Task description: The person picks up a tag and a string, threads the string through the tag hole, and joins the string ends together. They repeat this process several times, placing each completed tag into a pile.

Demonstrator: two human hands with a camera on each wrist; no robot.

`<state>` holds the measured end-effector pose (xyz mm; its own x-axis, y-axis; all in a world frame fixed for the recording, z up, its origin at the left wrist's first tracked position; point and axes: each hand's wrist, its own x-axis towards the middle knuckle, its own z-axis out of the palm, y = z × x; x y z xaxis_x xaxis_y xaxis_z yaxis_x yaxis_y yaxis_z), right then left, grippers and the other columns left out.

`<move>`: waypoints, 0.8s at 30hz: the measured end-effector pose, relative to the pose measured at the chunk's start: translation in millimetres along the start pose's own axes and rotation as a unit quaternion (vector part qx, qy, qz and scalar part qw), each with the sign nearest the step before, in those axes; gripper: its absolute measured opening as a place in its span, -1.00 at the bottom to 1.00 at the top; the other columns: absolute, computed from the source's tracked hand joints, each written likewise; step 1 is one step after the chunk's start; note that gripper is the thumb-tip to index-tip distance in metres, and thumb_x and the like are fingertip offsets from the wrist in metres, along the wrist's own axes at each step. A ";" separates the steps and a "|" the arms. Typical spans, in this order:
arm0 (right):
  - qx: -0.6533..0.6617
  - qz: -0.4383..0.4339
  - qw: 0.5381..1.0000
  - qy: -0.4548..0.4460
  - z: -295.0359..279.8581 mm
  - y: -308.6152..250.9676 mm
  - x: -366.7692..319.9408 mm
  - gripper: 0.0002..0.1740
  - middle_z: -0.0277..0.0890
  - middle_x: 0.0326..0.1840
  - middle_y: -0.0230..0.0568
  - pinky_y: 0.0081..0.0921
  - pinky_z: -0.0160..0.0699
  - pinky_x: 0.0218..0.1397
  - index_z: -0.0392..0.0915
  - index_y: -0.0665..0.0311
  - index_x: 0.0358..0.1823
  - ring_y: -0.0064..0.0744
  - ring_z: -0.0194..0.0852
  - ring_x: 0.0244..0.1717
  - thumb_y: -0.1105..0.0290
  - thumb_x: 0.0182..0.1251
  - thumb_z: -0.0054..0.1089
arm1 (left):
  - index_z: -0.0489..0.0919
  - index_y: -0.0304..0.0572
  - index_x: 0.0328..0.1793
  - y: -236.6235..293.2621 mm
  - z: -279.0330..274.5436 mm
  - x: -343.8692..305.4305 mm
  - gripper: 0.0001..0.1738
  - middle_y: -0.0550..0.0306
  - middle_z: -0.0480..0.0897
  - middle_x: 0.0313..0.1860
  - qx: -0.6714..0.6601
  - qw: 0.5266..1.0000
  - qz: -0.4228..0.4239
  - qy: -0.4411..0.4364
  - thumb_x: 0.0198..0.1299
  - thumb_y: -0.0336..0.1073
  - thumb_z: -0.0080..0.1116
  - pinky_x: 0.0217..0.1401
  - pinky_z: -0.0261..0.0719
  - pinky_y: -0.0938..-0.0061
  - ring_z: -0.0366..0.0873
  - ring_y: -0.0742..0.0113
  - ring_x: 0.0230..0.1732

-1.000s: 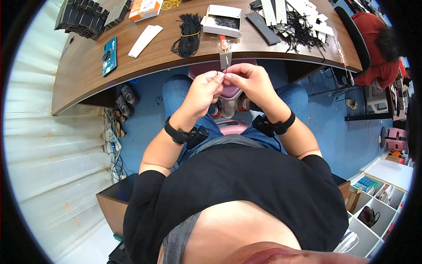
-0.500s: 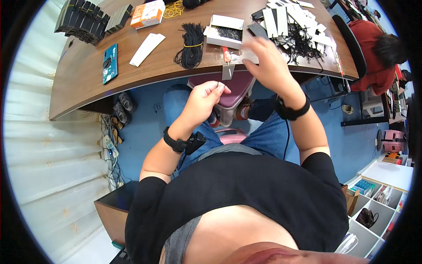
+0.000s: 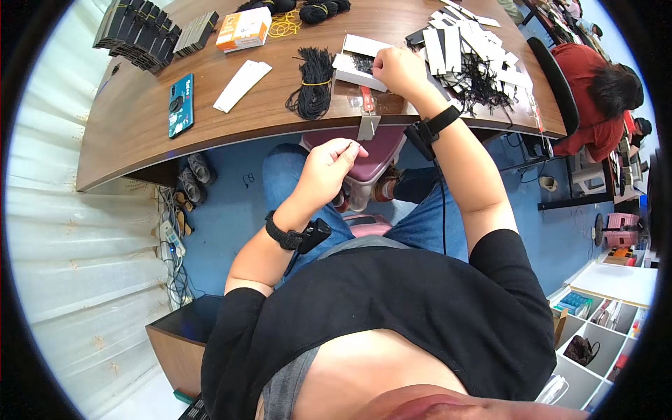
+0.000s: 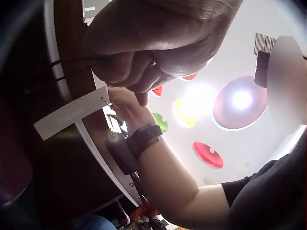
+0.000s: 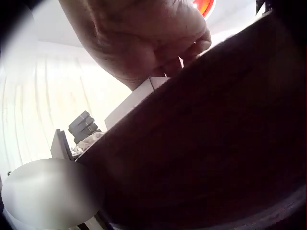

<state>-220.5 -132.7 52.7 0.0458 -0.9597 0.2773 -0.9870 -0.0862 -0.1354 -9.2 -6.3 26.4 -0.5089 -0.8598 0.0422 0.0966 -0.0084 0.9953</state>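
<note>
My left hand (image 3: 326,171) is in front of the desk edge, thumb and forefinger pinching a thin black cord. In the left wrist view, strands of the black cord (image 4: 76,61) run out from the curled fingers. My right hand (image 3: 402,71) reaches over the desk with bent fingers at an open white box (image 3: 360,75) of small black pieces (image 3: 362,64). Its fingertips are hidden at the box, so I cannot tell whether they hold a piece. Between the hands, a pale tag (image 4: 72,113) juts out at the desk edge, below a red-and-clear item (image 3: 367,99).
A bundle of black cords (image 3: 311,84) lies left of the box. Many white tags (image 3: 476,42) with black strings are heaped to the right. Farther left are blank white strips (image 3: 241,85), a blue phone (image 3: 180,105), an orange-and-white box (image 3: 243,29) and dark stacks (image 3: 136,31).
My right hand has parted from the left hand, swung up and right over the desk, then come to the white box with its fingers bending. The left hand keeps its pinch near the same spot.
</note>
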 end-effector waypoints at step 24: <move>0.775 0.105 0.608 -0.133 -64.5 -43.8 -155.5 -0.90 0.51 -0.45 -0.32 -0.77 0.40 -0.46 0.48 0.36 -0.20 -0.65 0.40 -0.54 0.48 0.32 0.11 | 0.55 -0.32 -0.17 17.2 22.0 -17.0 -0.78 0.13 0.60 -0.34 0.116 0.990 0.063 0.040 0.33 -0.30 -0.01 -0.18 0.45 0.56 0.49 0.46 -0.29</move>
<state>-194.3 37.6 76.8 0.1709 -0.9846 -0.0359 0.3473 0.0943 -0.9330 -17.7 19.4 44.7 -0.4344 -0.8846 0.1696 -0.0487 0.2111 0.9763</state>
